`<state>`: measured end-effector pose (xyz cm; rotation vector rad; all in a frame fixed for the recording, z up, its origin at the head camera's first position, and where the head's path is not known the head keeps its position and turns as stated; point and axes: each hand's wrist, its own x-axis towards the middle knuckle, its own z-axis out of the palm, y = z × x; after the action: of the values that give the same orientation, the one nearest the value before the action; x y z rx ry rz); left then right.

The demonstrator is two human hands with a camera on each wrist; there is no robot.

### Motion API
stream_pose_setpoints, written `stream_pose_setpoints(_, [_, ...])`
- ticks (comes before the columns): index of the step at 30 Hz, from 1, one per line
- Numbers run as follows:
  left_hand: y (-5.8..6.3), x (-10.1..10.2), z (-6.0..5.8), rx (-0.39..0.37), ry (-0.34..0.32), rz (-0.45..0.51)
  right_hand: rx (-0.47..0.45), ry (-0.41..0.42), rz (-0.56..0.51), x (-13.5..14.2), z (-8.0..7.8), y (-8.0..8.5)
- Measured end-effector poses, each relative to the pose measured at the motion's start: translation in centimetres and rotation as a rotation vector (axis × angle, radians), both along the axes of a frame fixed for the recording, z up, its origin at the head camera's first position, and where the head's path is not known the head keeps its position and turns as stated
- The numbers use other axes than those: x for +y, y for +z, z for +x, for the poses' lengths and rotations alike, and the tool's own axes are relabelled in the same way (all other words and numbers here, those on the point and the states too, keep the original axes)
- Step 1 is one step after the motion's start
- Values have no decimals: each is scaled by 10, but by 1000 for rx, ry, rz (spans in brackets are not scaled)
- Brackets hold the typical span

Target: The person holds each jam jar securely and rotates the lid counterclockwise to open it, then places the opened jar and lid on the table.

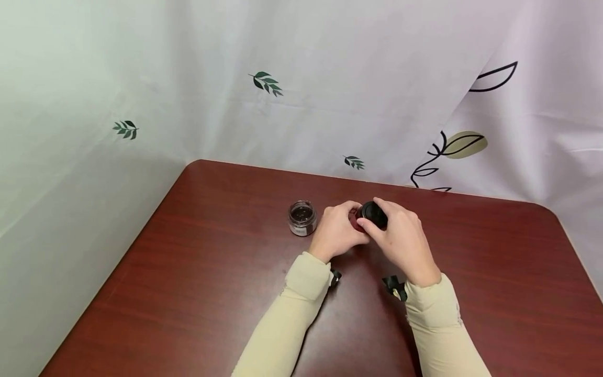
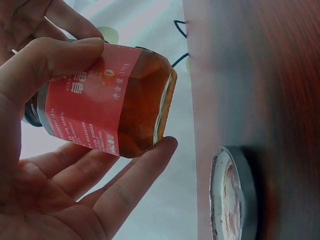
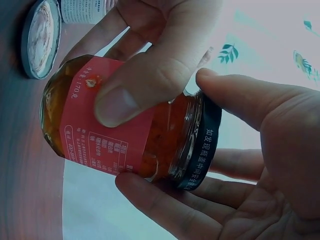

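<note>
My left hand (image 1: 336,233) grips a glass jar of strawberry jam (image 2: 145,107), its thumb across the red label and its fingers along the other side. The jar is tilted onto its side above the table in both wrist views. On its mouth sits a black lid (image 3: 204,145) with white lettering. My right hand (image 1: 402,238) holds that lid by the edge, thumb on one side and fingers on the other. In the head view the hands cover most of the jar, while the lid's black top shows between them.
An open glass jar (image 1: 302,229) with dark residue inside stands left of my left hand. A loose lid (image 2: 247,195) lies on the table with its stained inside up, hidden in the head view. Behind the red-brown table (image 1: 188,293) hangs a white leaf-patterned curtain (image 1: 306,125).
</note>
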<state>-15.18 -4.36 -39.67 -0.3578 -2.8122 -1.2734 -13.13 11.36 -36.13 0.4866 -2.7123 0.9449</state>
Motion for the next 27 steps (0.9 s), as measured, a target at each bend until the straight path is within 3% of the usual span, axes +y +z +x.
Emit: stream_pose_setpoints(27, [3, 0, 0, 11, -4, -15, 7, 21, 3, 2, -1, -1])
